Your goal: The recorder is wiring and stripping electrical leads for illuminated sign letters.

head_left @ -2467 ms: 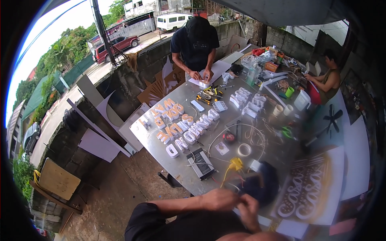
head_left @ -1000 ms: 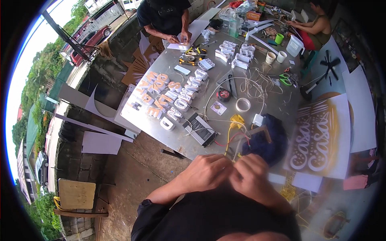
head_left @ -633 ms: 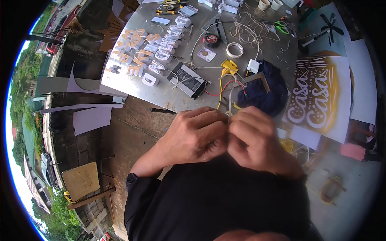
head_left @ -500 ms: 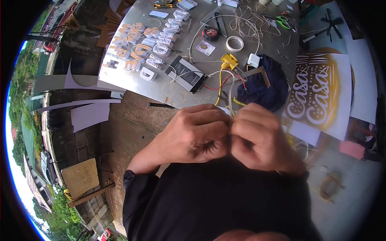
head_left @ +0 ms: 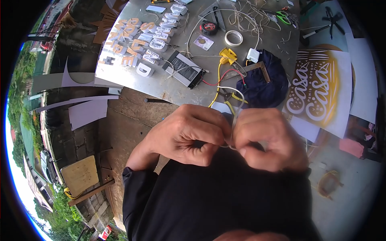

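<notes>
In front of my chest, my left hand [head_left: 187,134] and my right hand [head_left: 267,138] are closed close together on a thin white cable [head_left: 240,94]. The cable loops up from between them to the table edge; its held part is mostly covered by my fingers. Just beyond my hands lie pliers [head_left: 230,105] with yellow and black handles. A silver and black power supply box [head_left: 183,69], with red and white wires, sits past my left hand. Beyond my right hand is a bunched dark blue cloth [head_left: 275,82] with a metal square [head_left: 264,72] on it.
The metal table [head_left: 161,86] holds a yellow plug [head_left: 228,56], a white adapter [head_left: 253,55], a tape roll [head_left: 233,38], a tape measure [head_left: 208,27], green-handled scissors [head_left: 283,17] and rows of cut letters [head_left: 159,45]. A painted stencil sheet [head_left: 337,88] lies right. A board [head_left: 80,176] stands lower left.
My hands have moved slightly apart, and the right one has turned a little. The cable now bends in a wider loop above them. The view has shifted slightly.
</notes>
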The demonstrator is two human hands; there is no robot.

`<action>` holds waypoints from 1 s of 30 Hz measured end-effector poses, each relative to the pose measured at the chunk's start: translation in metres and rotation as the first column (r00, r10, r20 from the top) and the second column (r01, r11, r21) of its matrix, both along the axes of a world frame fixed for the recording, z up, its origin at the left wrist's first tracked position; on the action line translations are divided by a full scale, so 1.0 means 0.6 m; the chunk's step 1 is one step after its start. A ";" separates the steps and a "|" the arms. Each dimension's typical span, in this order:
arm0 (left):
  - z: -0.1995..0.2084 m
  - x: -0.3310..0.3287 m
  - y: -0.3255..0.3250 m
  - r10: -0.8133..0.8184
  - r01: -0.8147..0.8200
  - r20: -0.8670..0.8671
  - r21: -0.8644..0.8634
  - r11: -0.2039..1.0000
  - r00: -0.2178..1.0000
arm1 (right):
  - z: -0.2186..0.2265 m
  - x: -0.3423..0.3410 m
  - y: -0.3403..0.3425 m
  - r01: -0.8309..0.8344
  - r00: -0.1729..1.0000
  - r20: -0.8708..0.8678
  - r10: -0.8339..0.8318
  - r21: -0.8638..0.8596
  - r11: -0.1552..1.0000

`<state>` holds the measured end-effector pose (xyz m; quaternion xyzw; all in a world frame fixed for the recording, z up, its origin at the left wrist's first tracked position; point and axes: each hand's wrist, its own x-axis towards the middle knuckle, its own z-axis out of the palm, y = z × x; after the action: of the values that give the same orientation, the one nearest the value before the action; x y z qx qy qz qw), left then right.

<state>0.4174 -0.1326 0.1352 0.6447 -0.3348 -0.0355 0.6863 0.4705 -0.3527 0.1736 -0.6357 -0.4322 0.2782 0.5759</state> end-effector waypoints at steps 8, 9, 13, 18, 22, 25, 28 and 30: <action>-0.016 0.008 0.005 -0.022 0.014 -0.131 -0.060 0.998 0.991 | -0.026 0.007 -0.007 -0.012 0.951 -0.307 0.026 0.048 0.999; -0.021 0.008 -0.001 0.146 -0.155 -0.103 -0.079 0.985 0.984 | -0.029 0.004 -0.006 0.051 0.876 -0.482 -0.011 0.070 0.996; -0.050 -0.003 -0.026 0.386 -0.391 -0.071 -0.111 0.914 0.920 | -0.042 0.003 -0.005 0.138 0.663 -0.748 -0.027 0.087 0.987; -0.067 -0.019 -0.048 0.507 -0.516 -0.112 -0.072 0.854 0.855 | -0.045 0.006 -0.002 0.129 0.690 -0.716 -0.111 -0.029 0.991; -0.045 -0.027 -0.051 0.561 -0.557 -0.195 0.082 0.826 0.804 | -0.053 -0.008 0.005 0.269 0.890 -0.342 -0.302 -0.142 0.953; -0.048 -0.024 -0.053 0.599 -0.597 -0.140 0.062 0.800 0.788 | -0.052 -0.019 0.023 0.488 0.873 -0.024 -0.487 0.034 0.872; -0.048 -0.029 -0.063 0.618 -0.630 -0.289 0.059 0.774 0.732 | -0.064 -0.022 0.030 0.561 0.801 0.195 -0.565 0.084 0.824; -0.046 -0.030 -0.064 0.604 -0.619 -0.304 0.057 0.783 0.737 | -0.076 -0.022 0.028 0.558 0.789 0.224 -0.573 0.132 0.820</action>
<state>0.3992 -0.1711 0.1074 0.6886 0.0052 0.1002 0.7181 0.4576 -0.3360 0.1280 -0.7488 -0.3002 -0.0030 0.5909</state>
